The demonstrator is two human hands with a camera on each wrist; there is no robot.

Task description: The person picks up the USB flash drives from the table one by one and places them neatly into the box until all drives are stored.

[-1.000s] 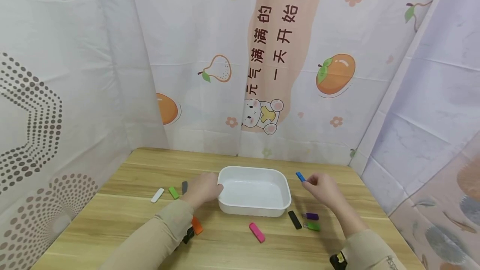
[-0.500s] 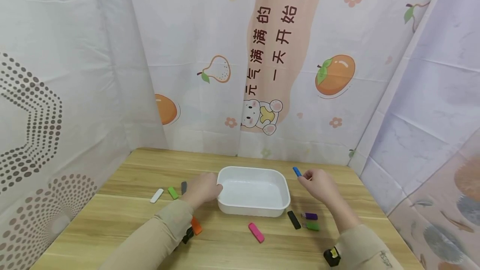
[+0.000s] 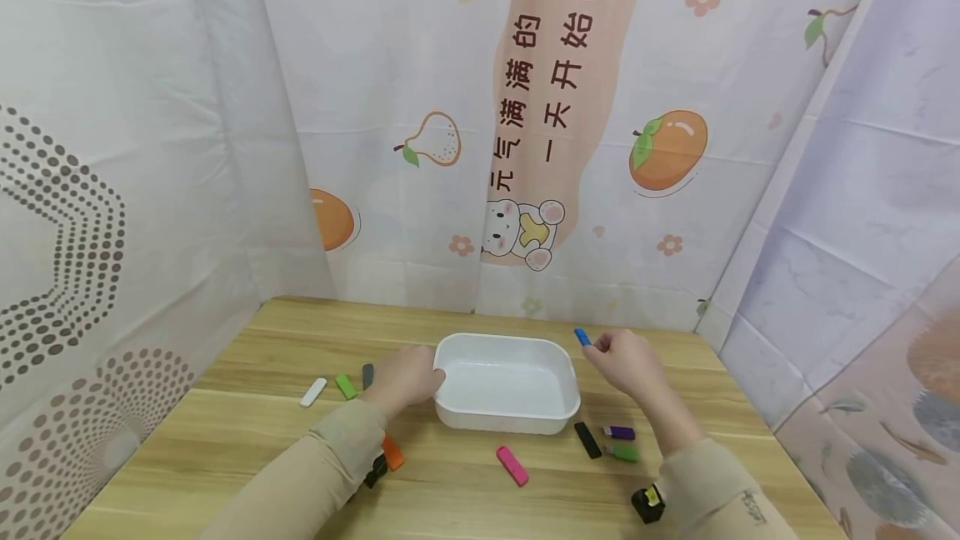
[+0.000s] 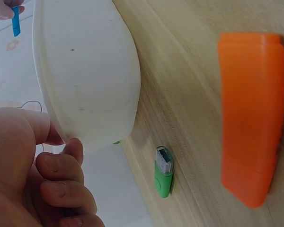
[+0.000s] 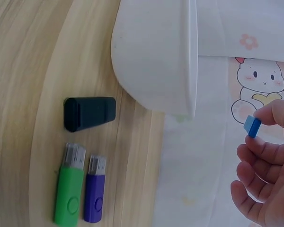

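Note:
A white plastic tray [image 3: 510, 422] stands on the wooden table between the hands. My left hand [image 3: 407, 373] pinches its left rim between thumb and index finger, plainest in the left wrist view. To the right of the tray and above the table, my right hand [image 3: 633, 363] holds a small blue highlighter [image 3: 582, 337] between thumb and index finger. Its other fingers are loosely curled below, in the right wrist view. An orange highlighter [image 4: 252, 118] and a green USB stick [image 4: 164, 177] lie near the left hand.
In front of the tray lies a pink highlighter [image 3: 513, 466]. A black stick [image 3: 588, 440], a purple USB stick [image 3: 619, 432] and another green USB stick [image 3: 622, 452] lie at its right front. A white stick [image 3: 313, 392] lies far left. Printed curtains [image 3: 375, 273] enclose the table.
My right hand has moved left and slightly away from me with the blue highlighter, closer to the tray's right rim. The left hand keeps its hold on the tray.

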